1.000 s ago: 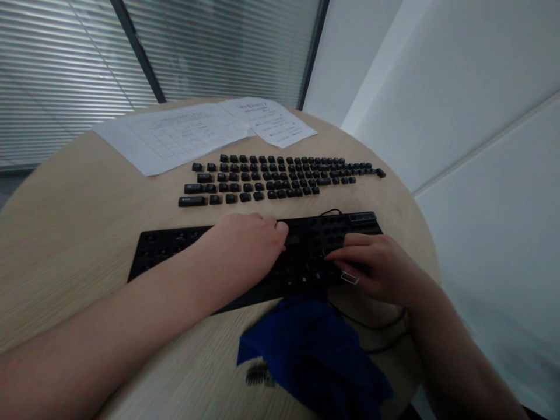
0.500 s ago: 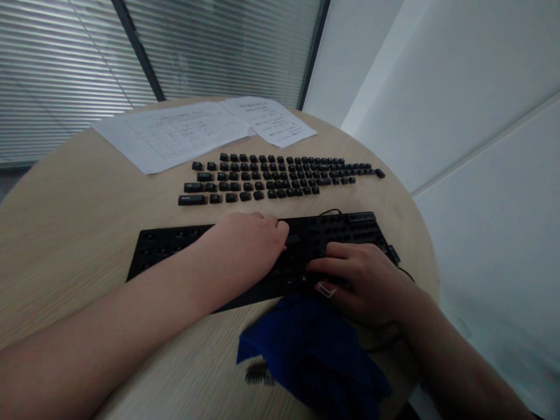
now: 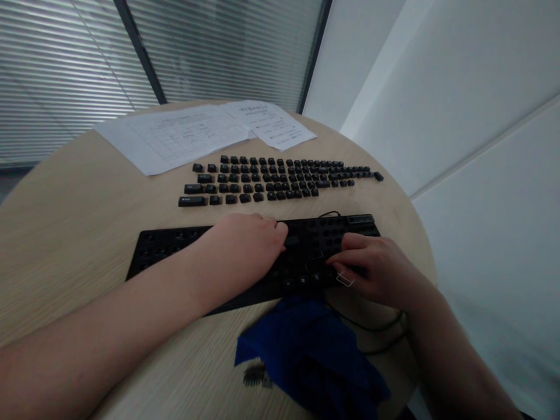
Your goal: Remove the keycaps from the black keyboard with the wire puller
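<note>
A black keyboard (image 3: 258, 291) with many of its keycaps off lies across the table before me. My left hand (image 3: 251, 245) rests over its middle, fingers curled down on it near the far edge; the fingertips are partly hidden. At the keyboard's right part, my right hand (image 3: 371, 265) pinches a thin wire keycap puller (image 3: 345, 280), whose wire ends reach down toward the keys left of the fingertips. A few keycaps (image 3: 303, 280) still sit along the near edge. Whether the wire touches a key is too dark to tell.
Loose black keycaps (image 3: 258, 188) lie in rows beyond the keyboard. Printed paper sheets (image 3: 192, 131) are farther back. A crumpled blue cloth (image 3: 310, 356) lies in front, beside a small dark brush (image 3: 254, 376). A black cable (image 3: 380, 329) curves under my right wrist.
My right hand has moved a little to the right with the wire puller, uncovering keycaps at the near edge. The left hand stays in place on the keyboard.
</note>
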Demonstrator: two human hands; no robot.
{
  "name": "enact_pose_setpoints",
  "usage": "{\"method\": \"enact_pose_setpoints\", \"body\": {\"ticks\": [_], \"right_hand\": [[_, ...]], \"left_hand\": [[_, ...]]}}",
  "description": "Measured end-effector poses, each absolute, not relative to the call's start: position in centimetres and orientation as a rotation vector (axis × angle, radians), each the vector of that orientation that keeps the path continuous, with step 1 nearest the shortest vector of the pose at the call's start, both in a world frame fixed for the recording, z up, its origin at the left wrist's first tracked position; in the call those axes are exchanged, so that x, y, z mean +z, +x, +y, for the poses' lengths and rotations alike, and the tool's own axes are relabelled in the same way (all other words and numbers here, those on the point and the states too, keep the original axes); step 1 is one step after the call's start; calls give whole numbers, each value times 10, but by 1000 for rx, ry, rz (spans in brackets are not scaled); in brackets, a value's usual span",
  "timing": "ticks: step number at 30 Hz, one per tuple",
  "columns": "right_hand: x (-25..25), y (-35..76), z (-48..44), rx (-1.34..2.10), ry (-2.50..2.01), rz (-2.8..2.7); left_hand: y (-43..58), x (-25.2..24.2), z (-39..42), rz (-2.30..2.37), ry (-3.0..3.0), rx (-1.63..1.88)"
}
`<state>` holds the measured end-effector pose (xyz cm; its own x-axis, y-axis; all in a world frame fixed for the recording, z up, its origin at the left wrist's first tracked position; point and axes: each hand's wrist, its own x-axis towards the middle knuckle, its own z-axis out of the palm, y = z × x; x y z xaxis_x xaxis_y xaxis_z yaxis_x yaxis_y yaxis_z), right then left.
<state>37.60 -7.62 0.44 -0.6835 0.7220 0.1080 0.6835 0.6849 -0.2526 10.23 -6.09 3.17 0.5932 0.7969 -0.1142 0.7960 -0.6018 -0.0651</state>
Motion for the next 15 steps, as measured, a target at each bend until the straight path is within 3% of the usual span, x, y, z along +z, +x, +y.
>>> {"method": "enact_pose_setpoints", "body": {"ticks": [8, 15], "right_hand": [[1, 376, -75, 294, -1157, -2708], [-7, 366, -75, 22, -1039, -2460]], "left_hand": [[101, 31, -61, -1358, -2791, 189], [108, 41, -66, -1290, -2793, 139]]}}
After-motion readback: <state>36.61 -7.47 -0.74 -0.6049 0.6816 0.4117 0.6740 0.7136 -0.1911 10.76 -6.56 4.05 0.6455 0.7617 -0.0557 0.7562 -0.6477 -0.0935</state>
